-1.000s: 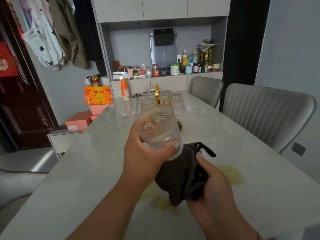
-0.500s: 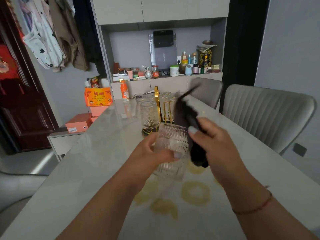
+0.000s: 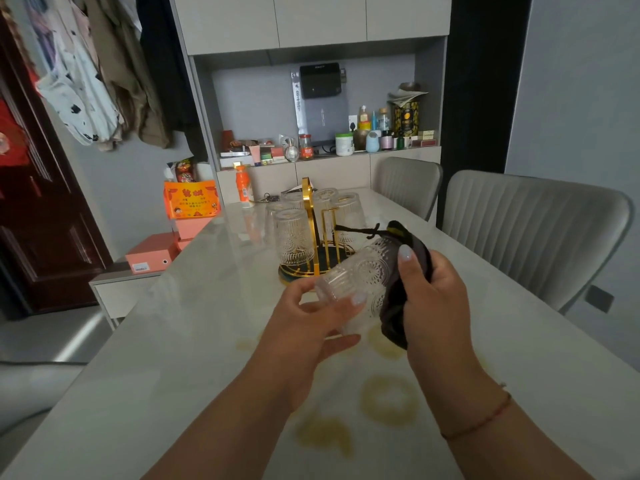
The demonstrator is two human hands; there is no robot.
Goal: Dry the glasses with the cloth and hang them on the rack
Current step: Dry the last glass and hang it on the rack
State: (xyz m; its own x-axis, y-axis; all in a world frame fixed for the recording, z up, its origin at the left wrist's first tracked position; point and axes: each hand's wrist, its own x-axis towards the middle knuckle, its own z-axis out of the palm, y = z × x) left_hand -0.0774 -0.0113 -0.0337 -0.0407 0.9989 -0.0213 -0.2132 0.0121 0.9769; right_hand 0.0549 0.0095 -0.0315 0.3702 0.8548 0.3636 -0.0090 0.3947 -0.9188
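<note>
two bare forearms reach forward from the lower edge. the left hand (image 3: 311, 320) is palm up, its fingers and thumb curled in a grip on a tilted glass (image 3: 360, 282). the right hand (image 3: 433, 292) wraps a dark cloth (image 3: 398, 317) against the glass, its thumb on top.

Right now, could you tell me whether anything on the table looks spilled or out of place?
Yes: yellowish ring-shaped stains mark the table near the person, below the glass that both hands are holding. They look like residue left under wet glasses. The glasses on the rack sit upside down and orderly.
</note>
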